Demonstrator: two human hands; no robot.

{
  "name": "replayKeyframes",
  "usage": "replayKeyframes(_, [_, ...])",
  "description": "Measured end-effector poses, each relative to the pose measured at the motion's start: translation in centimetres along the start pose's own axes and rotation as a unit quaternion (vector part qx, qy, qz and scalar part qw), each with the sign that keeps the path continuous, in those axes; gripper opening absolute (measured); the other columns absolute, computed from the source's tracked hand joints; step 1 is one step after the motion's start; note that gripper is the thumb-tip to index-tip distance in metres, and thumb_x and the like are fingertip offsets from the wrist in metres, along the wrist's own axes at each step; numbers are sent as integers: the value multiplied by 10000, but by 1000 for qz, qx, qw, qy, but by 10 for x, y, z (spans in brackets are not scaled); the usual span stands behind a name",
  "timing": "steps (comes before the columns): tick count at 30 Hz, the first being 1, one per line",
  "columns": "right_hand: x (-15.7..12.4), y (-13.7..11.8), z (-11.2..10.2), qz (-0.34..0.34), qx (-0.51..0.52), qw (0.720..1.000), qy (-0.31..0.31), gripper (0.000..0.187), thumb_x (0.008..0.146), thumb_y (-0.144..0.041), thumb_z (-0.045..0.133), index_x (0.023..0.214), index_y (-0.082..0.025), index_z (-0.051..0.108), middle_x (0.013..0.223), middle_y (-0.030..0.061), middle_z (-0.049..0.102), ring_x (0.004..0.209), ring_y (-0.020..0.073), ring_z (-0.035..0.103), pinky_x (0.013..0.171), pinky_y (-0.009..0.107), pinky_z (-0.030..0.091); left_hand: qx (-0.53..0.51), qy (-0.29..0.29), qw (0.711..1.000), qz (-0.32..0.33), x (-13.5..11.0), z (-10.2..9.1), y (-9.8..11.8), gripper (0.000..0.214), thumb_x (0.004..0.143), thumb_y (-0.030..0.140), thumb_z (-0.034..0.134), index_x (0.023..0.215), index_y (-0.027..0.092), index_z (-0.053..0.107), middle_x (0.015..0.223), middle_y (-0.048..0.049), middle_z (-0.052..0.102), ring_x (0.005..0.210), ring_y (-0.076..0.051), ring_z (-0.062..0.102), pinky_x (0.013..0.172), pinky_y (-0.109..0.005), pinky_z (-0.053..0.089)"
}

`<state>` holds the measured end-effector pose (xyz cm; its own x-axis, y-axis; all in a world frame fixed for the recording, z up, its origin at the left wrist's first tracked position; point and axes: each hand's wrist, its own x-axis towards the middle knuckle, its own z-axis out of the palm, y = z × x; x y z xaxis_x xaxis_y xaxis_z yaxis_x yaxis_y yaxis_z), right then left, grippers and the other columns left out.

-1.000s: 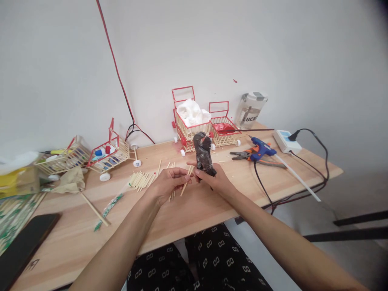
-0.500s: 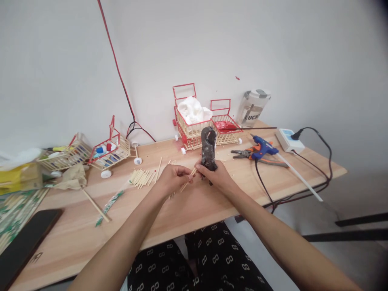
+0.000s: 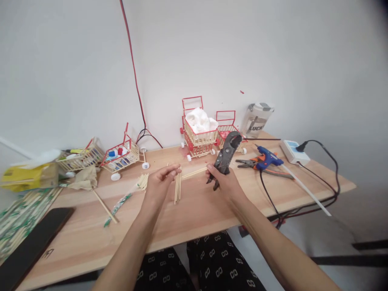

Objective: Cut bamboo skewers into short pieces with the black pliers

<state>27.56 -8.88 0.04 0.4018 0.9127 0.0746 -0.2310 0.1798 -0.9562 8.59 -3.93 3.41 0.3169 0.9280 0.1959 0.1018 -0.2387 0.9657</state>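
My left hand (image 3: 162,180) is closed in a pinch, thumb and index finger at the upper ends of a few thin wooden sticks (image 3: 178,190) that point down toward the table edge. My right hand (image 3: 224,184) wraps round a black plier-like tool (image 3: 226,157), tilted to the right, its round end up and two short prongs below the fingers. Between the right thumb and finger, a light stick pair (image 3: 194,173) juts left toward the left hand's sticks. Partly behind my left hand lies a pile of short cut sticks (image 3: 142,182).
Small stick-built carts (image 3: 200,139) with red trim stand along the wall. Pliers (image 3: 247,163), a blue glue gun (image 3: 266,157) and a white power strip (image 3: 292,150) with cables lie right. Left are a phone (image 3: 36,242), wrapped sticks (image 3: 27,214) and a green-white wrapper (image 3: 119,205).
My hands have moved apart. The left hand has shifted left with sticks pointing down; the right has moved right, its black tool tilting right. The whole view has shifted slightly.
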Motion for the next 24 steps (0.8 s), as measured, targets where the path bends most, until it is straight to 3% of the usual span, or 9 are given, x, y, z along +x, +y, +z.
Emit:
replayKeyframes(2, [-5, -2, 7, 57, 109, 992, -19, 296, 651, -381, 745, 765, -159, 585, 669, -11, 559, 595, 106, 523, 587, 256, 454, -42, 5, 999, 3, -10, -1, -4, 291, 749, 261, 645, 1033, 218, 691, 1001, -50, 672, 921, -172, 593, 794, -269, 459])
replayKeyframes(5, [-17, -4, 21, 169, 231, 956, -65, 285, 637, -317, 768, 756, -168, 556, 665, -27, 527, 568, 83, 496, 579, 241, 453, -49, -30, 997, 42, -23, 1, 0, 335, 723, 247, 683, 1058, 253, 685, 974, -34, 628, 918, -167, 572, 775, -259, 464])
replayKeyframes(8, [-31, -1, 38, 257, 281, 918, -110, 235, 661, -268, 753, 738, -158, 560, 641, -27, 509, 544, 72, 480, 558, 223, 444, -28, -45, 994, 92, -30, 1, 11, 239, 744, 252, 669, 976, 272, 720, 960, -35, 602, 922, -170, 567, 786, -262, 459])
replayKeyframes(11, [-40, 5, 51, 293, 288, 901, -139, 184, 686, -242, 729, 755, -145, 589, 635, -23, 511, 532, 68, 475, 546, 210, 434, -8, -50, 993, 109, -33, -4, 20, 126, 759, 259, 648, 832, 250, 751, 931, -48, 632, 889, -178, 583, 809, -279, 453])
replayKeyframes(14, [-44, 11, 56, 270, 257, 917, -144, 197, 705, -292, 714, 773, -150, 596, 668, -7, 543, 559, 84, 502, 570, 223, 439, -15, -9, 998, 55, -32, -11, 22, 132, 745, 286, 657, 661, 208, 724, 795, -39, 664, 801, -172, 597, 747, -262, 456])
replayKeyframes(17, [-45, 13, 52, 196, 175, 951, -163, 265, 736, -398, 678, 808, -154, 605, 732, 16, 572, 620, 113, 533, 607, 249, 438, -106, 31, 993, -52, -28, -19, 18, 177, 692, 328, 707, 618, 167, 689, 638, -9, 624, 620, -115, 550, 613, -220, 435])
replayKeyframes(20, [-47, 11, 45, 98, 91, 972, -194, 244, 765, -404, 648, 829, -175, 592, 734, 8, 558, 647, 126, 522, 629, 260, 420, -218, 19, 966, -139, -22, -27, 15, 233, 596, 327, 780, 669, 123, 696, 597, 0, 598, 524, -61, 495, 537, -184, 411])
replayKeyframes(24, [-50, 4, 41, 0, -31, 973, -230, 174, 789, -359, 614, 787, -190, 571, 682, -7, 524, 646, 133, 499, 650, 271, 407, -235, -10, 951, -199, -17, -32, 16, 296, 527, 306, 819, 673, 87, 685, 538, -2, 575, 486, -54, 504, 458, -156, 380])
